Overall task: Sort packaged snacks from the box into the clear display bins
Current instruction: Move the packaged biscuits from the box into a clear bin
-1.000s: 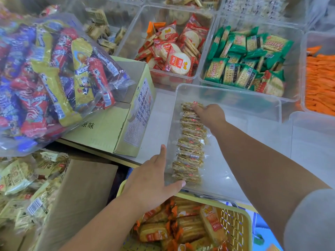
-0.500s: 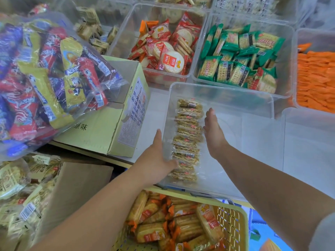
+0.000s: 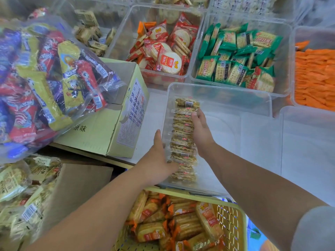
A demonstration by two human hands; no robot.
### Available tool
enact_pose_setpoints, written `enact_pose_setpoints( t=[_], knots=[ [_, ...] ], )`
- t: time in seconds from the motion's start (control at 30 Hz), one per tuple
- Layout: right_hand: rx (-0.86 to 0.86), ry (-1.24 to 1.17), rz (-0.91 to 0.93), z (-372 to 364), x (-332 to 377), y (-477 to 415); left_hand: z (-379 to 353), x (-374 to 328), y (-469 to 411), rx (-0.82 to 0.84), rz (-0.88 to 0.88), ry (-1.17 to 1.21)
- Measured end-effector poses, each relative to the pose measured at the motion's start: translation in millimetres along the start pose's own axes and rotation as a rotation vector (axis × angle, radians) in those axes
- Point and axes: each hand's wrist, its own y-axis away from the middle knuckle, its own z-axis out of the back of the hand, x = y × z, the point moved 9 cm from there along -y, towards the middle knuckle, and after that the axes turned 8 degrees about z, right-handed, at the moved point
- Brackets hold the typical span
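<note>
Two hands point(image 3: 181, 142), crinkly snack row point(image 3: 183, 140), clear bin point(image 3: 235, 98)

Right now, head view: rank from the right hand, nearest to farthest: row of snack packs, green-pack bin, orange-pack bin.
From the right hand:
1. Row of snack packs, touching it, along the hand's left side in the near clear bin.
2. Green-pack bin, up and right, behind the near bin.
3. Orange-pack bin, far right edge.
</note>
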Motion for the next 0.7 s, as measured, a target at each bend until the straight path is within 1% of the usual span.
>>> enact_pose_setpoints(
  t=[0.13,0.27,0.33,0.47,0.53,0.57,0.63,0.7],
  knots=[
    [0.031,0.128,-0.019,8,14,5,13,0,9,-0.088,-0.011,-0.077],
    [-0.097,0.131,-0.089,21,34,30,33,-1,51,-0.242,-0.145,-0.042],
    [-0.135,0.156,-0.026,19,50,51,44,4,83,-0.321,-0.235,-0.019],
    [-0.130,0.273,0.247,-18,96,107,74,33,157,-0.540,-0.367,0.031],
    [-0.076,0.337,0.404,-52,116,144,90,55,194,-0.659,-0.417,0.062],
    [-0.016,0.378,0.486,-74,123,164,97,70,211,-0.706,-0.417,0.091],
    [0.155,0.478,0.595,-126,123,203,110,108,237,-0.769,-0.374,0.157],
    [0.322,0.564,0.649,-176,113,239,122,152,255,-0.830,-0.311,0.196]
  ],
)
